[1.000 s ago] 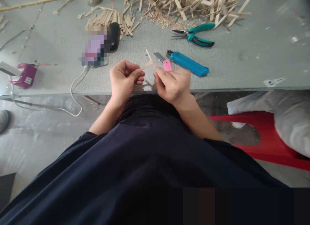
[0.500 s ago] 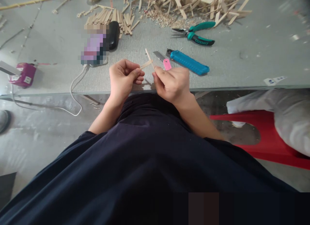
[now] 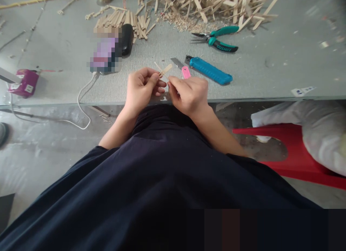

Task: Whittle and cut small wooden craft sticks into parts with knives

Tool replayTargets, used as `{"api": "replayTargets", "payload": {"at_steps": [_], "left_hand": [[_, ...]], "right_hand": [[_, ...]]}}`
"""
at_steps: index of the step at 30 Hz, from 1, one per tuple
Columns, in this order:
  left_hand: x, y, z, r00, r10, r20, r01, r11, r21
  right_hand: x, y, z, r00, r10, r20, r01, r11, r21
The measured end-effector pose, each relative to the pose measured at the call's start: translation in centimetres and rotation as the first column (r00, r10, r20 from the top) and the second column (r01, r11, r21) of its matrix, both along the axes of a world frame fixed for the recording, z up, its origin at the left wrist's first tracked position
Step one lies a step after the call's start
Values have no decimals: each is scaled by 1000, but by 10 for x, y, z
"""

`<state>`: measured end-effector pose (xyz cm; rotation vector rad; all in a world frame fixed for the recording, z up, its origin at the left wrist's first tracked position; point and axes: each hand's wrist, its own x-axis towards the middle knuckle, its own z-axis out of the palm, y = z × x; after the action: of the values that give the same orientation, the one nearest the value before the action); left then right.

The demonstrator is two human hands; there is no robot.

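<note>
My left hand is closed in a pinch on a flat wooden craft stick, whose end points up and right. A thinner wooden stick crosses it, its lower end pinched between the thumb and fingers of my right hand. The two sticks appear to touch where they cross, just above the table's near edge. Beyond my right hand lies a small pink-handled knife with its blade bare, partly hidden by the hand. A blue box cutter rests beside it.
Needle-nose pliers lie farther back, near wood shavings and a heap of craft sticks. On the left are more sticks, a black case, a blurred phone with a cable and a purple box. A red stool stands right.
The thin stick in my right hand has moved left and tilted further left, now crossing nearer my left fingers. My left hand has shifted slightly right, so the hands are closer together.
</note>
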<state>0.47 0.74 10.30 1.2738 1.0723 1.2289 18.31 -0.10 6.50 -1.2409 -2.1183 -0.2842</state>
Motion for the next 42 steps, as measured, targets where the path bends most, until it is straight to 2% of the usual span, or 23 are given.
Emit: {"api": "replayTargets", "payload": {"at_steps": [3,6,11,17,22,27,31,37,42], "left_hand": [[-6,0,1,996,-81,-38,81,997,-1],[-10,2,0,991,-108,-82,111,993,38],[-8,3,-3,989,-87,-121,94,994,61],[-5,2,-2,994,-65,-93,70,996,49],[-5,2,-3,997,-48,-66,51,998,47],[-6,0,-6,994,-72,-78,79,993,92],[-6,-3,-6,994,-89,-56,94,990,101],[-7,-7,-5,994,-110,-5,110,994,6],[-7,-8,-4,993,-101,58,104,993,-52]], "right_hand": [[3,1,-5,1000,20,-13,-20,1000,-6],[6,3,-7,999,47,13,-46,998,-32],[9,4,-7,990,121,74,-122,993,-2],[9,4,-7,989,108,97,-105,994,-39],[9,5,-8,986,103,128,-117,987,110],[8,4,-11,992,61,112,-69,995,68],[7,1,-11,997,48,58,-60,976,211],[6,-4,-6,1000,4,10,-5,1000,25],[4,-5,-2,999,38,-32,-32,983,179]]}}
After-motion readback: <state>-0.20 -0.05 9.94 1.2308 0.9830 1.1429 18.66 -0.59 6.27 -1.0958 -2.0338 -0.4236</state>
